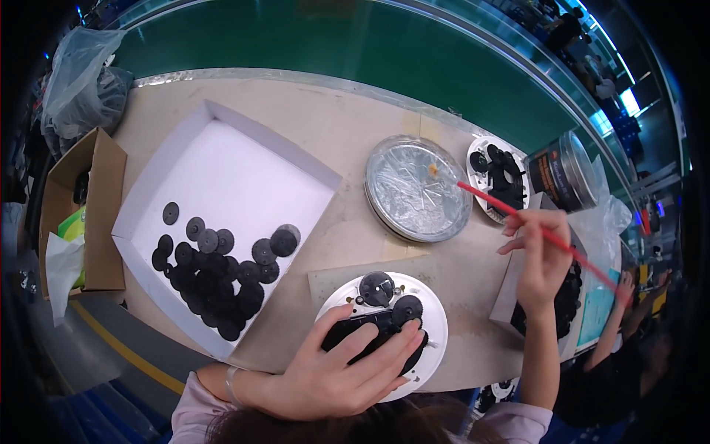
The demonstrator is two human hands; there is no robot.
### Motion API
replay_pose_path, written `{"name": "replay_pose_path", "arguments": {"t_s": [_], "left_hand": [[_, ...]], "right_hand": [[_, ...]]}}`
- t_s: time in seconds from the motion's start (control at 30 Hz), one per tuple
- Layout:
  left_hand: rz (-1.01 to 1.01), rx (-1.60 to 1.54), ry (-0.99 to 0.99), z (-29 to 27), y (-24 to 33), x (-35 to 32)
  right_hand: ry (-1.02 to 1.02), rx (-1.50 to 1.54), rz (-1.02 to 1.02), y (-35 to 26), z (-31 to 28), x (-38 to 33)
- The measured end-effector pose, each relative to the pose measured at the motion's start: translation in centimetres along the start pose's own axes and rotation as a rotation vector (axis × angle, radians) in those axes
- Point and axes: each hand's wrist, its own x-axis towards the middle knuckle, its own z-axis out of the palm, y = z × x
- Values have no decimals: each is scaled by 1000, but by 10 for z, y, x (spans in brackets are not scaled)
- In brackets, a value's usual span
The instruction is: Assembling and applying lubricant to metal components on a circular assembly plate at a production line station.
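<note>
Dark hair [399, 431] below, arched left fingers [358, 343] clasp black parts [381, 320], raised right fingers [533, 243] a red stick [488, 198].

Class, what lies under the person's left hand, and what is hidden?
Beneath the left hand are a black part and, under that, a round white plate. Portions directly covered by the hand cannot be seen.

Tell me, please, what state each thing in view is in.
Shallow white cardboard box: open, lying flat.
Black round discs: loose, heaped toward its near corner.
Brown cardboard box: open.
Round shiny shallow dish: flat; covered or not, unclear.
Thin red stick: gripped by the right hand, tip toward the dish.
Near round white disc: bearing black parts, under the left hand.
Far round white disc: bearing black parts, untouched.
</note>
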Motion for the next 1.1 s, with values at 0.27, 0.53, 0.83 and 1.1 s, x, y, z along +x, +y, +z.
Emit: {"name": "replay_pose_path", "arguments": {"t_s": [0.27,0.53,0.83,1.1], "left_hand": [[14,27,-12,-2,-1,0],[7,7,47,2,0,2],[-4,15,43,2,-1,-1],[-13,21,19,-1,-1,1]], "right_hand": [[284,596,536,-13,-32,-12],[213,127,133,-19,-18,-21],[-192,-498,-373,-16,-1,-3],[-237,-519,-457,-14,-5,-1]]}}
